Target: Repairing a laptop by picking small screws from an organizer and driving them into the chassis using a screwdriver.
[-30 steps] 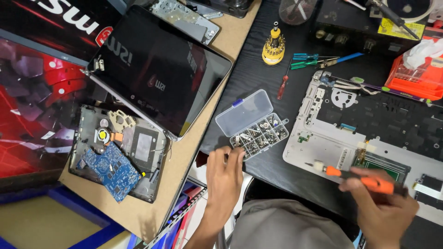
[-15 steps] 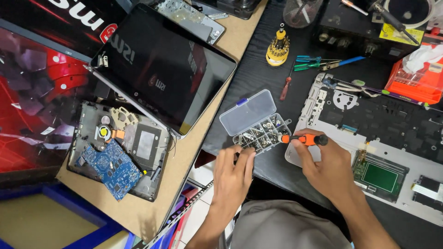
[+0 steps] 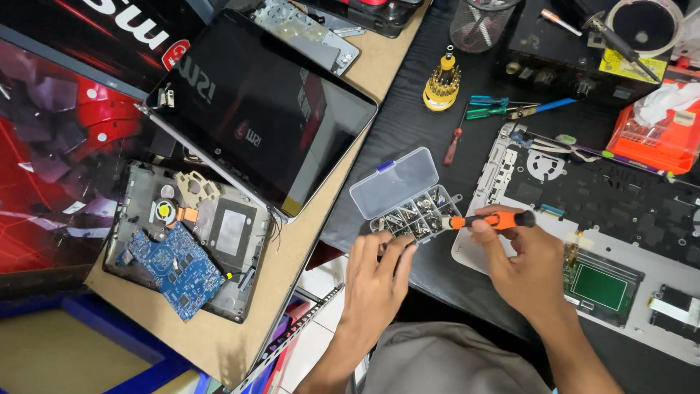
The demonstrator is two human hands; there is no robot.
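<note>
the left hand point(image 3: 375, 281) has fingers spread over the screw box point(image 3: 415, 211), open at the mat's left edge. the right hand point(image 3: 529, 266) pinches the screwdriver point(image 3: 492, 219). a push may tip the box off, i think.

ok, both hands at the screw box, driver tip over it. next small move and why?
Probably drop the screw off the orange screwdriver tip into the open screw box. The right hand holds the driver level with its tip over the compartments, and the left hand has its fingers at the box's near edge, steadying it.
</note>
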